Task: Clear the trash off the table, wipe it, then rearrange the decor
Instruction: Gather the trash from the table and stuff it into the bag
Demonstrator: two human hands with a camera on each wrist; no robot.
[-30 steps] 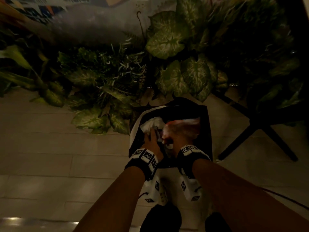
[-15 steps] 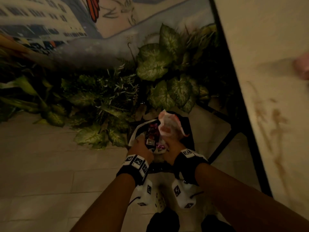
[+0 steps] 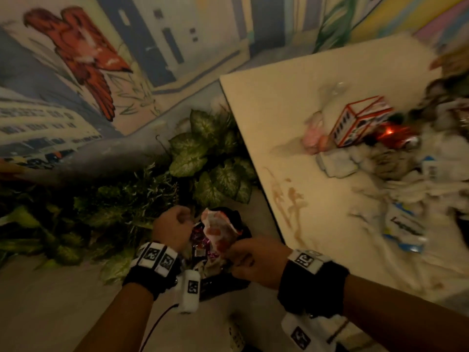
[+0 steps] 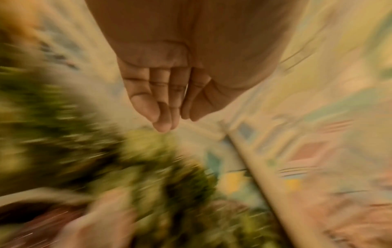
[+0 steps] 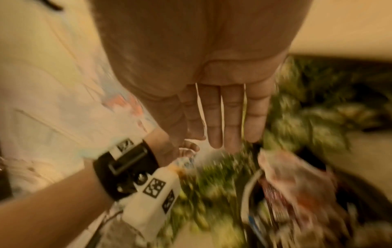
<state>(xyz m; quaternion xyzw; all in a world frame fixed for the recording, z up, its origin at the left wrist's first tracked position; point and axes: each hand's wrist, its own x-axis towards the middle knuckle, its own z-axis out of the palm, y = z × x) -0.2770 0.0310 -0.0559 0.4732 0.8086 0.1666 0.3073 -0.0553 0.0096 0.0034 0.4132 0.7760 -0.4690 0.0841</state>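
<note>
A black trash bag (image 3: pixel 241 218) stands on the floor beside the table, stuffed with a crumpled white-and-red wrapper (image 3: pixel 215 224) (image 5: pixel 297 181) and purple wrappers. My left hand (image 3: pixel 172 227) (image 4: pixel 167 107) hovers over the bag's left side, fingers loosely curled and holding nothing. My right hand (image 3: pixel 250 257) (image 5: pixel 222 120) is over the bag's right side with straight fingers and an empty palm. On the cream table (image 3: pixel 291 97) lie a red-and-white carton (image 3: pixel 360 120), a red can (image 3: pixel 396 135), crumpled tissues (image 3: pixel 406 189) and blue-and-white packets (image 3: pixel 403 227). Brown stains (image 3: pixel 291 199) streak the table's near-left edge.
Leafy green plants (image 3: pixel 210 153) fill the floor behind and left of the bag, against a painted mural wall (image 3: pixel 88 52). Pale floor tiles (image 3: pixel 50 301) spread to the left. The wrist views are blurred by motion.
Both hands have lifted off the trash in the bag and moved apart, now empty. The head view has swung up and right, bringing the littered table into sight.
</note>
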